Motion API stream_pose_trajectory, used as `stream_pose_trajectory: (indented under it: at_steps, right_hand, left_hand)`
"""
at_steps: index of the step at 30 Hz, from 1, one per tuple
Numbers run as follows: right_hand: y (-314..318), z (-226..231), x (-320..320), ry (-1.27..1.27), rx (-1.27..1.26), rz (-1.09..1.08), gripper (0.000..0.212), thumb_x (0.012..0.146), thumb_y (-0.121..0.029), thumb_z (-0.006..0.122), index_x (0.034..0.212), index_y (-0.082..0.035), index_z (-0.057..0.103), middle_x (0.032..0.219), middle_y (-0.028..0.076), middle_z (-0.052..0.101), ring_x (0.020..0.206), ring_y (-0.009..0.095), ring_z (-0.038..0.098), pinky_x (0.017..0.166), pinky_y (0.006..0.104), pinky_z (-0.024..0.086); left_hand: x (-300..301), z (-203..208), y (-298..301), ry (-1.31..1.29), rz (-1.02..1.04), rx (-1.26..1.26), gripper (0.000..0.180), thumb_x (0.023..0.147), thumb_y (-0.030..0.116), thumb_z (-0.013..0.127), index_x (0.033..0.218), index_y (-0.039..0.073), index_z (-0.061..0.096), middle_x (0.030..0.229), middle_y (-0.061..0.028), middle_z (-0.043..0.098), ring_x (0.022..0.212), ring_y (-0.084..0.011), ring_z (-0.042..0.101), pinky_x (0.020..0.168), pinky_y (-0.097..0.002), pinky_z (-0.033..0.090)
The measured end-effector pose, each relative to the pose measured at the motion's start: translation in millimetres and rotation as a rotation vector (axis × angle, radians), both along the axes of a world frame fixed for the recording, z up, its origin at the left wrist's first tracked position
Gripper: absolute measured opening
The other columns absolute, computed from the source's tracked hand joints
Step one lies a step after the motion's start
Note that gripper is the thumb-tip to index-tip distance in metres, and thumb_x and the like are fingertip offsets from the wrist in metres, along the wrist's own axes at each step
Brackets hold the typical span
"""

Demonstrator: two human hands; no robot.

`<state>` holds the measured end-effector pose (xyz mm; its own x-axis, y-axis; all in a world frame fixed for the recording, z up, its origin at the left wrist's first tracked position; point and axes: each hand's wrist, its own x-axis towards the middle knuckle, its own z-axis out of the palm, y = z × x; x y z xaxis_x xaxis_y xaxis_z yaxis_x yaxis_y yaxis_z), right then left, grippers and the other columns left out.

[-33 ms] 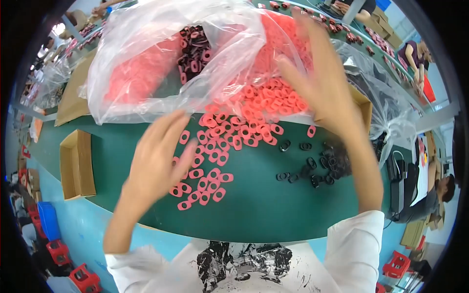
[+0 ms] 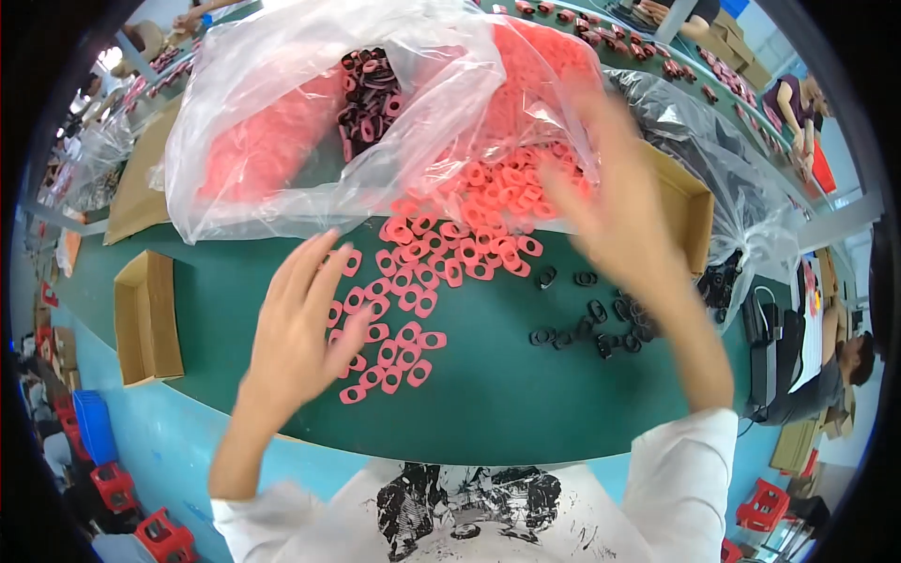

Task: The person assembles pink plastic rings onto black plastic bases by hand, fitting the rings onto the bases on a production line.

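Note:
My left hand (image 2: 302, 324), its fingers apart, hovers over the left edge of loose pink oval rings (image 2: 408, 352) on the green table and appears to hold nothing. The rings under its palm are hidden. My right hand (image 2: 615, 192) is blurred by motion in front of an opened clear plastic bag (image 2: 310, 205). Its thumb stands away from its stretched fingers, and no part shows between them. Out of the bag spills a heap of red-pink rings (image 2: 511, 188). Small black ring-shaped parts (image 2: 597, 310) lie beneath my right wrist, some covered by the forearm.
An open cardboard box (image 2: 150, 324) stands at the left; another box (image 2: 690, 211) is beside my right forearm. Dark pink-and-black parts (image 2: 371, 103) sit within the plastic. A second clear bag (image 2: 741, 197) of black parts lies far right. Other people work around the bench.
My right hand has come nearer to me, down from the far side of the bag, uncovering more of the right box. My left hand has shifted slightly nearer too.

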<state>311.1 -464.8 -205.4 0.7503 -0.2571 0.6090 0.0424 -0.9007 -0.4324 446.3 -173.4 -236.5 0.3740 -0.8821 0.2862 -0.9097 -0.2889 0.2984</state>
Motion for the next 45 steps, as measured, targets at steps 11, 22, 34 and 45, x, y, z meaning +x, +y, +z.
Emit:
stream_pose_trajectory:
  at_steps: [11, 22, 34, 45]
  right_hand:
    - [41, -117, -60, 0.245, -0.097, -0.024, 0.048, 0.083, -0.013, 0.071, 0.127, -0.004, 0.053, 0.132, 0.020, 0.049, 0.121, 0.040, 0.050, 0.100, 0.0473, 0.041]
    - [46, -121, -139, 0.290, -0.141, 0.002, 0.031, 0.074, -0.001, 0.072, 0.105, -0.002, 0.068, 0.113, 0.015, 0.062, 0.105, 0.036, 0.059, 0.090, 0.0450, 0.048]
    - [25, -111, -151, 0.331, -0.061, -0.036, 0.052, 0.070, -0.012, 0.082, 0.118, -0.002, 0.064, 0.108, 0.012, 0.059, 0.099, 0.032, 0.056, 0.088, 0.0421, 0.044]
    - [72, -120, -122, 0.248, 0.017, 0.264, 0.046, 0.067, -0.011, 0.084, 0.108, -0.003, 0.066, 0.097, 0.009, 0.063, 0.083, 0.028, 0.058, 0.078, 0.0404, 0.045]
  left_hand:
    - [23, -91, 13, -0.001, -0.069, 0.163, 0.067, 0.094, 0.024, 0.049, 0.150, -0.004, 0.028, 0.157, -0.0277, 0.023, 0.146, -0.0412, 0.024, 0.119, -0.0518, 0.017]
    - [-27, -71, 46, -0.068, -0.211, 0.285, 0.086, 0.086, 0.053, 0.059, 0.148, -0.002, 0.036, 0.155, -0.0305, 0.025, 0.143, -0.0492, 0.024, 0.115, -0.0614, 0.018]
    - [-24, -88, 43, 0.015, -0.213, 0.213, 0.087, 0.090, 0.059, 0.050, 0.149, -0.003, 0.033, 0.157, -0.0303, 0.019, 0.146, -0.0480, 0.019, 0.116, -0.0602, 0.015]
    - [-43, -92, 18, -0.047, -0.183, 0.244, 0.082, 0.084, 0.059, 0.060, 0.149, 0.012, 0.043, 0.156, -0.0264, 0.025, 0.143, -0.0502, 0.023, 0.111, -0.0679, 0.015]
